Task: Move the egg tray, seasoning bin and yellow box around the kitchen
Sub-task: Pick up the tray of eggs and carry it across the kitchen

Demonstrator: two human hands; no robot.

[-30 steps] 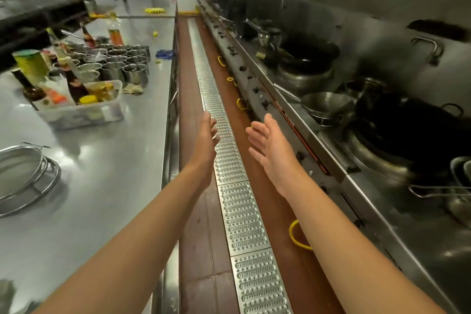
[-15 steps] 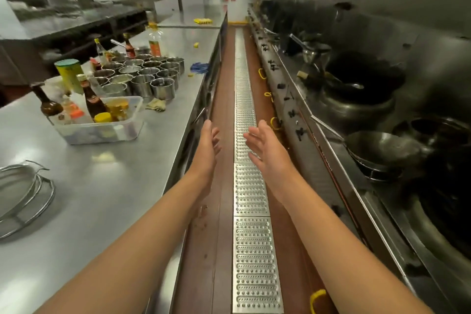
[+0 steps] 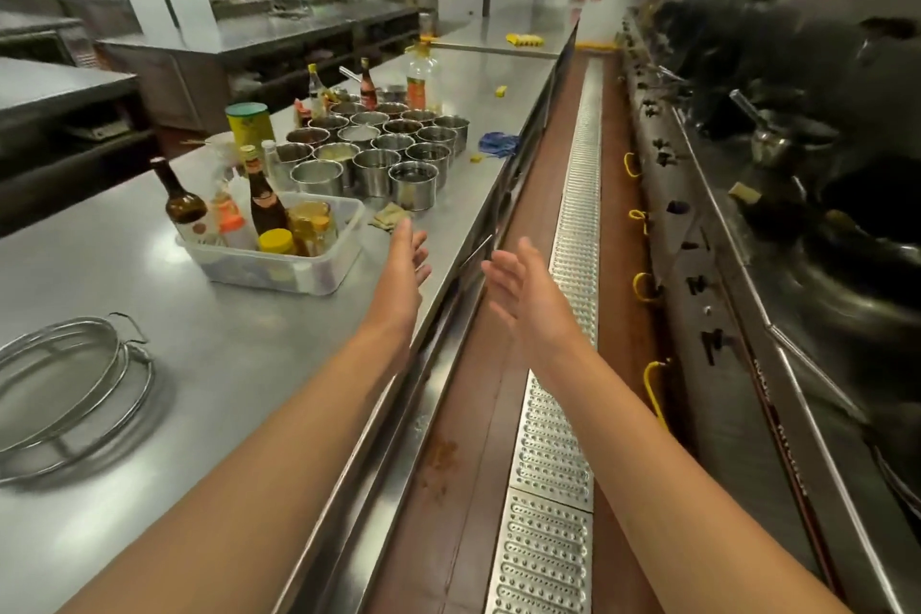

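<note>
I have both hands stretched out in front of me with nothing in them: the left hand (image 3: 401, 264) hangs over the near edge of the desk (image 3: 149, 414), fingers straight and relaxed, and the right hand (image 3: 523, 287) is spread flat over the aisle at mid-frame. The seasoning bin (image 3: 279, 262), a clear plastic tub packed with bottles and jars, sits on the desk at centre left, just beside my left hand but not touched. I judge this to be the reach for it, so none of its move is done. A flat yellow thing (image 3: 523, 40) lies far up the desk at upper centre; it may be the yellow box, though it is too small to tell. I see no egg tray.

For room, the bin has open steel on its near side. The cluster of metal cups (image 3: 379, 150) stands close behind it and wire strainers (image 3: 65, 394) lie at lower left. The aisle with its floor grate (image 3: 563, 339) runs narrow between desk edge and stove line (image 3: 747, 314).
</note>
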